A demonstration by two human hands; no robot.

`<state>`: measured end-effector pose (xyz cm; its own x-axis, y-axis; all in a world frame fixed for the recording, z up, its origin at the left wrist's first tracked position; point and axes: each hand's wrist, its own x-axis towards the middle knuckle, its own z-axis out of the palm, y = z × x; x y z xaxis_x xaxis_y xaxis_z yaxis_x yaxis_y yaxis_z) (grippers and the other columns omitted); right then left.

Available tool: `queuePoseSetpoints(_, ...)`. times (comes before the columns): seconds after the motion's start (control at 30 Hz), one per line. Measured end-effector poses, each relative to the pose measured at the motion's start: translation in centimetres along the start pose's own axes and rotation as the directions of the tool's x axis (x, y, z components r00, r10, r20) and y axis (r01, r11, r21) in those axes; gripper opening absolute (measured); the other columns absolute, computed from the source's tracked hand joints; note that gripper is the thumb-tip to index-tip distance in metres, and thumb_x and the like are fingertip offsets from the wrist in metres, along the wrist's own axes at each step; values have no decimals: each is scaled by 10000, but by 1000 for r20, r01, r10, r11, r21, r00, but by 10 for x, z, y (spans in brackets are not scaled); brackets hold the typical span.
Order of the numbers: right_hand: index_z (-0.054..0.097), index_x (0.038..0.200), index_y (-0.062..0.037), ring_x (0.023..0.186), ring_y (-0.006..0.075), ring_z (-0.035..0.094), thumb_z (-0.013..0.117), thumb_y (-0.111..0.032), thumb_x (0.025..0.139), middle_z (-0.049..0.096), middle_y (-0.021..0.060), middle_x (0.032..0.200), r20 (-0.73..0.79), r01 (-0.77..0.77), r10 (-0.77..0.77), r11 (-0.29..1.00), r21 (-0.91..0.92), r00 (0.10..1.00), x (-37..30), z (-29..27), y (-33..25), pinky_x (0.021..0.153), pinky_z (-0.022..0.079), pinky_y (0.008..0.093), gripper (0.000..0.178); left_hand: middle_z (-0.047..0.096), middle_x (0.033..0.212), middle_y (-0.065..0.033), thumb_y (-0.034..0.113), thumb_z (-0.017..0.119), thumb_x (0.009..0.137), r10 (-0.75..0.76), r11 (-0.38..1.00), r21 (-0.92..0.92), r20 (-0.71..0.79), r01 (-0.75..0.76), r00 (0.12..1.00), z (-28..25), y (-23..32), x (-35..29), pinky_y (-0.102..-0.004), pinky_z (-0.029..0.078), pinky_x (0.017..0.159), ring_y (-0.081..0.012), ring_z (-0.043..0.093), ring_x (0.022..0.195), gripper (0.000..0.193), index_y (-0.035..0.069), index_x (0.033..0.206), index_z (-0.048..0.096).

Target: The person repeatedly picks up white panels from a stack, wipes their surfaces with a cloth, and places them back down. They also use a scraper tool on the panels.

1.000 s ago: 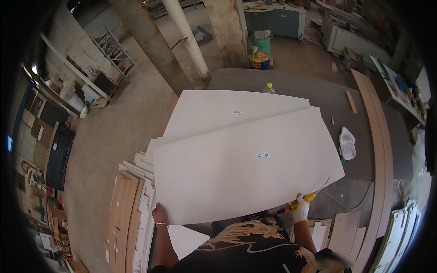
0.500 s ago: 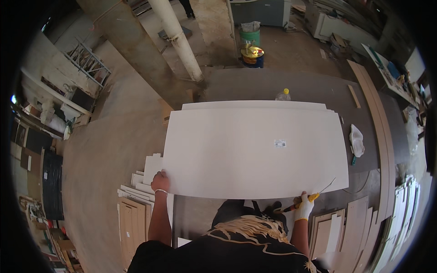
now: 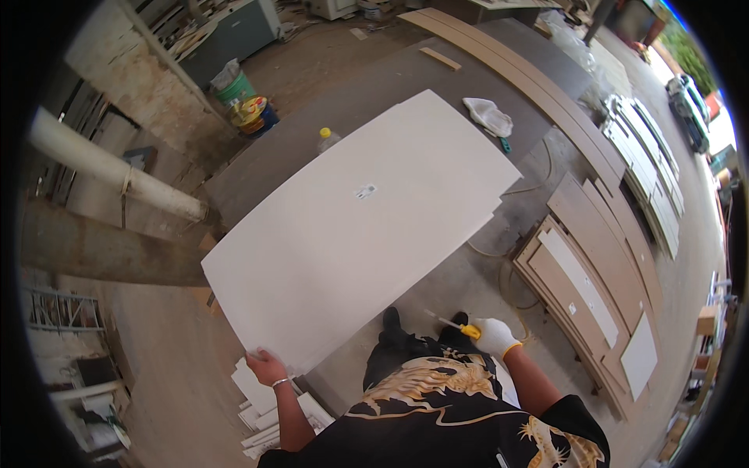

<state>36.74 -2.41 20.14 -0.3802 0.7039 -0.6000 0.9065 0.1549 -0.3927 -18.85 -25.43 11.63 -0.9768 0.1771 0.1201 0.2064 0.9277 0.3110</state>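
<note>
A large white board (image 3: pixel 343 234) with a small label lies on top of another white board, whose edge shows beneath it. My bare left hand (image 3: pixel 268 367), with a bracelet at the wrist, grips the near left corner of the top board. My right hand (image 3: pixel 496 338) wears a white glove and is closed around the yellow handle of a screwdriver (image 3: pixel 469 331). Its thin shaft points left, above the floor and my shoes. This hand is apart from the boards.
Behind the boards stands a yellow-capped bottle (image 3: pixel 328 140). A white cloth-like piece (image 3: pixel 488 117) lies on the dark surface (image 3: pixel 374 93). Brown and white panels (image 3: pixel 585 288) are stacked at right, white strips (image 3: pixel 304 413) at lower left. A pillar (image 3: pixel 109 242) rises at left.
The view has swung to the right, so the boards now appear slanted. My right hand has come away from the board's near edge with the screwdriver. My left hand stays at the corner.
</note>
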Motion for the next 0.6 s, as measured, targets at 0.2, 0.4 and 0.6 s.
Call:
queuePoseSetpoints(0.2, 708, 1020, -85, 902, 427, 686, 697, -238, 822, 721, 212, 919, -97, -106, 145, 938, 331, 985, -47, 28, 29, 800, 543, 491, 250, 485, 1499, -241, 182, 564, 950, 362, 889, 299, 4, -346, 932, -5, 65, -6, -515, 382, 1143, -398, 435, 1417, 506, -26, 1407, 504)
queuePoseSetpoints(0.4, 728, 1040, -87, 915, 415, 692, 713, -193, 808, 727, 214, 941, -148, -83, 145, 930, 358, 978, -93, 39, 94, 792, 546, 482, 255, 283, 1669, -200, 263, 527, 1018, 749, 622, -3, 291, -783, 595, 67, 264, -86, -577, 190, 1248, -351, 215, 1568, 638, -23, 1554, 335)
queuePoseSetpoints(0.6, 742, 1100, -112, 968, 406, 697, 706, -215, 834, 738, 202, 991, -146, -184, 259, 902, 391, 955, -161, 37, 199, 848, 553, 478, 287, 227, 1695, -187, 343, 522, 1018, 917, 288, -161, 330, -944, 224, 91, 424, -207, -542, 149, 1269, -340, 172, 1583, 709, 12, 1598, 284)
